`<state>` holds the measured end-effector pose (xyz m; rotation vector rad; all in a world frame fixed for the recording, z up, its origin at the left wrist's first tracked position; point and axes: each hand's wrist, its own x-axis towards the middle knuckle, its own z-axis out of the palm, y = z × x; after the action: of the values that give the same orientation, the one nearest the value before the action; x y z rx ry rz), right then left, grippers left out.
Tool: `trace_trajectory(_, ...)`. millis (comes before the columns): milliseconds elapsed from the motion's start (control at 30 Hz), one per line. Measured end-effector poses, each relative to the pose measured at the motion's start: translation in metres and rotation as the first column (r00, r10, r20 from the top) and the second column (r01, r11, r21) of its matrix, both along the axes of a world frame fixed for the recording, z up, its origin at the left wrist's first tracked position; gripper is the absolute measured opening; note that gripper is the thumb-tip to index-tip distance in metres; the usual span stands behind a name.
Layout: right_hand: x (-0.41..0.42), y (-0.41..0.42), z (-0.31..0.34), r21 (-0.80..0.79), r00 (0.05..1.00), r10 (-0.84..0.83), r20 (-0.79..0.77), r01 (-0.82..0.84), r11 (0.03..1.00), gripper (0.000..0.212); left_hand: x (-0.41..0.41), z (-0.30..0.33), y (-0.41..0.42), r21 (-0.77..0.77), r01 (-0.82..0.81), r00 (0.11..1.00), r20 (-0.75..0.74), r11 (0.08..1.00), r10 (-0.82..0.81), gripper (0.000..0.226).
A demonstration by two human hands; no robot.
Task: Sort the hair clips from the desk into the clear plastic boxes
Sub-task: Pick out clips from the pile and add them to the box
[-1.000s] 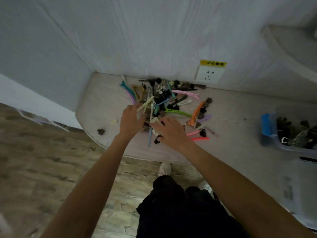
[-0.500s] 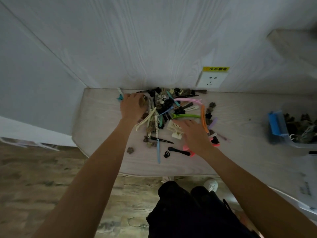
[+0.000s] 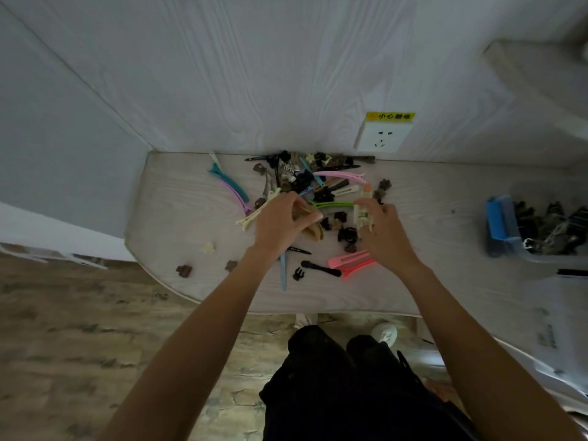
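At nine o'clock of the pile my left hand (image 3: 280, 222) pinches a tan clip (image 3: 313, 229), while my right hand (image 3: 383, 230) grips a cream claw clip (image 3: 362, 214), nearer the box (image 3: 541, 230) at three o'clock.

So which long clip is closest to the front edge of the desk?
The blue clip, a thin one pointing toward the person beside the left wrist. The pink clips lie a bit farther back; the teal clip is near the wall.

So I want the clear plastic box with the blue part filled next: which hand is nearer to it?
Right. The right hand is on the box's side of the clip pile; the left hand lies farther left.
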<state>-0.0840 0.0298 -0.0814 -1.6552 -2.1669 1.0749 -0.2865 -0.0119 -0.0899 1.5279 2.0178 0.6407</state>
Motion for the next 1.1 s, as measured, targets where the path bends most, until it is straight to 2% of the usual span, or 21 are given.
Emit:
trace_trajectory(133, 0.016, -0.006, 0.0, -0.064, 0.992, -0.087, -0.094, 0.081, 0.995, 0.046, 0.008, -0.015, 0.01, -0.122, 0.057, 0.995, -0.071, 0.991, -0.066, 0.041)
trace_trajectory(300, 0.041, -0.011, -0.005, -0.019, 0.981, -0.138, -0.134, 0.136, 0.99, 0.04, 0.011, -0.005, 0.016, -0.206, 0.186, 0.976, -0.077, 0.961, -0.205, 0.022)
trace_trajectory(400, 0.063, -0.012, 0.003, -0.003, 0.971, -0.159, -0.18, 0.161, 0.987, 0.035, 0.021, 0.017, 0.014, -0.125, 0.16, 0.981, -0.092, 0.979, -0.172, 0.021)
trace_trajectory(500, 0.1, -0.012, 0.017, 0.015, 0.935, -0.213, -0.282, 0.226, 0.974, 0.031, 0.049, 0.049, 0.014, 0.054, 0.086, 0.994, 0.061, 0.995, -0.09, 0.019)
trace_trajectory(600, 0.154, -0.012, 0.034, -0.025, 0.867, -0.332, -0.371, 0.348, 0.937, 0.033, 0.11, 0.076, 0.023, 0.117, 0.094, 0.97, 0.211, 0.989, -0.117, 0.019)
trace_trajectory(733, 0.235, -0.004, 0.05, 0.019, 0.824, -0.453, -0.341, 0.488, 0.872, 0.039, 0.216, 0.087, 0.052, 0.145, 0.119, 0.921, 0.354, 0.982, -0.163, 0.014)
trace_trajectory(800, 0.266, 0.007, 0.052, 0.051, 0.815, -0.476, -0.33, 0.519, 0.853, 0.04, 0.259, 0.085, 0.072, 0.156, 0.105, 0.915, 0.371, 0.982, -0.157, 0.011)
trace_trajectory(900, 0.304, 0.031, 0.053, 0.132, 0.85, -0.47, -0.237, 0.507, 0.852, 0.041, 0.309, 0.078, 0.101, 0.137, 0.077, 0.955, 0.274, 0.988, -0.113, 0.014)
trace_trajectory(967, 0.32, 0.046, 0.053, 0.207, 0.884, -0.447, -0.14, 0.467, 0.86, 0.043, 0.33, 0.065, 0.114, 0.049, 0.113, 0.983, 0.143, 0.992, -0.119, 0.022)
trace_trajectory(1033, 0.329, 0.059, 0.051, 0.296, 0.93, -0.367, -0.017, 0.355, 0.887, 0.046, 0.342, 0.055, 0.119, -0.097, 0.203, 0.977, -0.048, 0.974, -0.208, 0.03)
trace_trajectory(1100, 0.336, 0.069, 0.049, 0.33, 0.962, -0.251, 0.11, 0.203, 0.922, 0.048, 0.349, 0.05, 0.118, -0.187, 0.278, 0.93, -0.191, 0.942, -0.312, 0.036)
